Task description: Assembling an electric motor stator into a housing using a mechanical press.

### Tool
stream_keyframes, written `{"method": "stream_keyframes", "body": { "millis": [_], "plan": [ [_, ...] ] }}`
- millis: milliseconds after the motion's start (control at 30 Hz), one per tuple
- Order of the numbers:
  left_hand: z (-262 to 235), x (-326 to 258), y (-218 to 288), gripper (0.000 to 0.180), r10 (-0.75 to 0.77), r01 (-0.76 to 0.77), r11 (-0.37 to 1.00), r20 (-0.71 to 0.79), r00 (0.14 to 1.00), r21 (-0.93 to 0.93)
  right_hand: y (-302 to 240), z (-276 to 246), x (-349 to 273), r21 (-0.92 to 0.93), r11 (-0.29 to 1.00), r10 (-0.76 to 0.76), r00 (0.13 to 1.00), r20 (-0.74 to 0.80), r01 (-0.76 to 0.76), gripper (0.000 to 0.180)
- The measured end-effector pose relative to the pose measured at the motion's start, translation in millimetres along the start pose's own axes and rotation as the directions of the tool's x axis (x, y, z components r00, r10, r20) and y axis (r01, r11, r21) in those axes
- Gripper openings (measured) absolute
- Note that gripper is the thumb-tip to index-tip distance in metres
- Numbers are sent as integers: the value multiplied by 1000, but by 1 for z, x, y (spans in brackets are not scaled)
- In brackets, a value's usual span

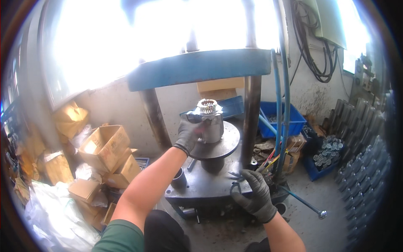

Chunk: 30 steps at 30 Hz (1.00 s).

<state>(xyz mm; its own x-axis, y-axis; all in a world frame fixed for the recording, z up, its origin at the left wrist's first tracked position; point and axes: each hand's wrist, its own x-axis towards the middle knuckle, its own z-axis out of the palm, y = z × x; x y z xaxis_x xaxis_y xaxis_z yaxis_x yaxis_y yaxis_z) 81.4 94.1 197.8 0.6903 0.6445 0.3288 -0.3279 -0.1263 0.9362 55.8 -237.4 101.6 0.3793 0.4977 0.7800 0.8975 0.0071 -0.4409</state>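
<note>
My left hand (189, 131), in a dark grey glove, is closed around the left side of a silver cylindrical metal housing (213, 130). A toothed ring of a wound core (208, 106) shows at its top. The housing stands upright on a round metal plate (226, 145) on the press. Lower right, at the bench's front edge, my gloved right hand (255, 194) has thumb and fingers bent around a small dark tool (236, 184), which looks like pliers; its exact kind is hard to make out.
The press's blue crossbeam (201, 67) spans between steel columns (252, 109). A short tube (179, 179) stands on the bench (210, 189). Cardboard boxes (105, 147) fill the left. Blue bins (289, 126), a round-ended lever (308, 204) and stacked metal cylinders (365, 176) are right.
</note>
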Motion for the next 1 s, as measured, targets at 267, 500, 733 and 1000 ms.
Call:
{"method": "stream_keyframes", "body": {
  "millis": [267, 500, 733, 1000],
  "plan": [
    [-28, -7, -24, 105, 124, -84, 949, -114, 986, 303, -1, 4, 6, 34, 997, -74, 988, 133, 70, 67],
    [-110, -133, -116, 86, 444, -23, 673, -378, 813, 739, -18, -9, 12, -33, 999, 6, 959, 285, 3, 52],
    [-168, -146, -231, 78, 271, -25, 858, -412, 870, 513, -24, 1, 18, 31, 999, 24, 901, 432, -41, 47],
    [-117, -168, -140, 70, 154, -5, 927, -369, 917, 374, -19, -4, 10, -61, 997, 80, 869, 488, -57, 47]
  ]
}}
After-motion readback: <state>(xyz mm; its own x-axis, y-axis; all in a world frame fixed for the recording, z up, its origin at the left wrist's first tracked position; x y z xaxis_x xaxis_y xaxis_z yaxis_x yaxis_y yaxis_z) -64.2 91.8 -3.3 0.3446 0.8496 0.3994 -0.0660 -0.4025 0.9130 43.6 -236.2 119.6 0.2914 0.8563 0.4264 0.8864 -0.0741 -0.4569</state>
